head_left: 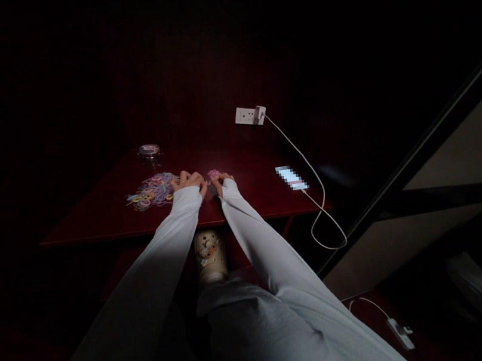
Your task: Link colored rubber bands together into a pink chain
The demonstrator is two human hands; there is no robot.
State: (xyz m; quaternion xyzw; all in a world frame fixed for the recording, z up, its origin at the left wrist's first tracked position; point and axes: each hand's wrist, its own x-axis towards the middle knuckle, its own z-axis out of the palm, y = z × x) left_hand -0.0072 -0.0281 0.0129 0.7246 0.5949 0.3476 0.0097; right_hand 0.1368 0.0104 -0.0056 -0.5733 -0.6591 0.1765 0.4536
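Note:
Small hair ties in pastel colours lie in a loose pile (152, 191) on the left part of the dark red table (105, 216). My left hand (189, 181) rests at the right edge of this pile, palm down, fingers bent and spread apart. Just to its right is my right hand (223, 180), thumb and fingers drawn together. A small cluster of pink hair ties (213, 174) sits at its fingertips. Whatever those fingers pinch is too small and dark to make out.
Behind the pile stands a clear round jar (149, 152). To the right lies a lit phone (291, 178), its white cable (305, 159) running to a wall socket (249, 116). Below the table edge is a beige clog (210, 254). A power strip (400, 333) lies lower right.

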